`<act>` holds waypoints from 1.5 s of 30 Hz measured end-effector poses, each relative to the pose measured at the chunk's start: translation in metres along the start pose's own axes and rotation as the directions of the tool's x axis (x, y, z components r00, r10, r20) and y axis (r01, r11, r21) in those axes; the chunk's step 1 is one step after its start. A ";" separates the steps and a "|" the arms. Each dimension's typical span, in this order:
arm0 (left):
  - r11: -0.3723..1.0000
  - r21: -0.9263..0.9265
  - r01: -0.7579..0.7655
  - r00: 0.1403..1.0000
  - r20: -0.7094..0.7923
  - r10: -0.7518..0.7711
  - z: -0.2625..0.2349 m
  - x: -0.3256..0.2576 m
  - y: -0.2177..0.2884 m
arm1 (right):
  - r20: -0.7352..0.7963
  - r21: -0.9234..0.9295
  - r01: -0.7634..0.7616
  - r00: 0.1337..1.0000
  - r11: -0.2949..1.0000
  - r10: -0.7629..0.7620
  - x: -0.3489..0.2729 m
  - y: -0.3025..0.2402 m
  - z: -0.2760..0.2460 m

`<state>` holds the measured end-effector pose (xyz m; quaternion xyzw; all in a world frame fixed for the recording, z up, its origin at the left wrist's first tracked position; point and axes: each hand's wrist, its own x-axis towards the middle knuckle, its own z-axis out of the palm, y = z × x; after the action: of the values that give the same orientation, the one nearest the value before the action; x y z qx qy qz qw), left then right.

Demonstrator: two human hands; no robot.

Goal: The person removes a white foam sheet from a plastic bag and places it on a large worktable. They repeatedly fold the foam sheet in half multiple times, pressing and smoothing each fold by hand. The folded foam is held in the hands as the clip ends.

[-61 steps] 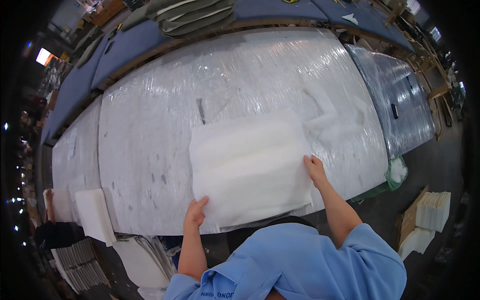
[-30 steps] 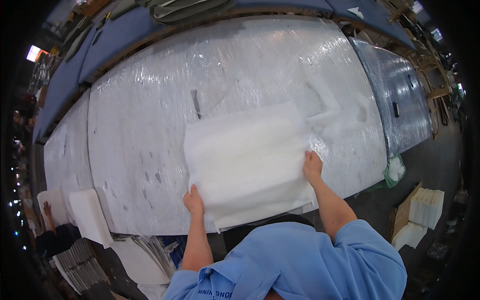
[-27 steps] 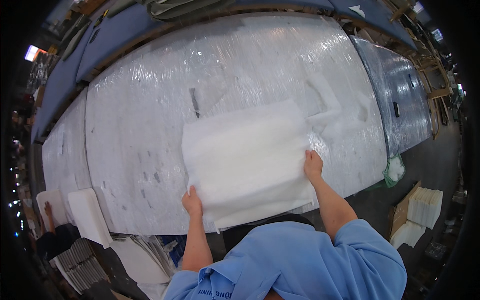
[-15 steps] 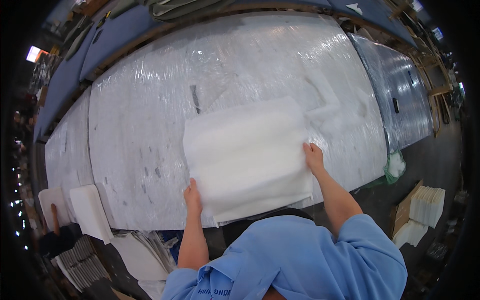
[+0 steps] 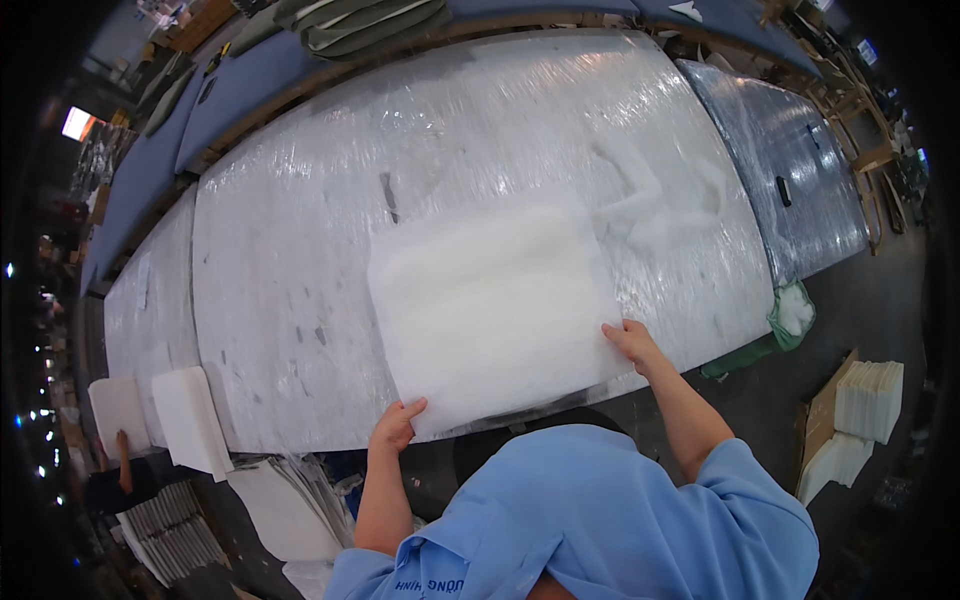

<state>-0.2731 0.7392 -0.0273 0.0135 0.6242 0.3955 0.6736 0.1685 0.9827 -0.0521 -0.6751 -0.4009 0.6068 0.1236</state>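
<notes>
A white rectangular sheet of soft padding [image 5: 490, 300] lies on the plastic-wrapped table [image 5: 290, 240] in front of me, its near edge along the table's near edge. My left hand [image 5: 396, 426] is closed at the sheet's near left corner, thumb on top and pointing inward. On the opposite side my right hand [image 5: 632, 344] pinches the right edge close to the near corner. The fingers beneath the sheet are hidden on both hands.
At the left, a white pad stack [image 5: 192, 420] sits on the table edge, near another person's hand [image 5: 122, 445]. White sheets [image 5: 285, 510] hang below. Rightward are a green bag [image 5: 793, 315], a stack of pads [image 5: 868, 402] and a dark wrapped table [image 5: 785, 170].
Both hands have slid nearer to me along the sheet's sides. Its near edge, folded up before, now lies flatter. The whole view has shifted slightly.
</notes>
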 end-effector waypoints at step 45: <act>0.974 0.227 0.014 0.941 -0.333 0.065 0.022 -0.012 -0.036 | -0.113 -0.181 0.139 0.981 0.974 -0.161 -0.014 0.062 -0.008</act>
<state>-0.2350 0.7180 -0.0311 0.0299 0.7713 0.3272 0.5452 0.2010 0.9359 -0.0808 -0.6883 -0.4931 0.5146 0.1353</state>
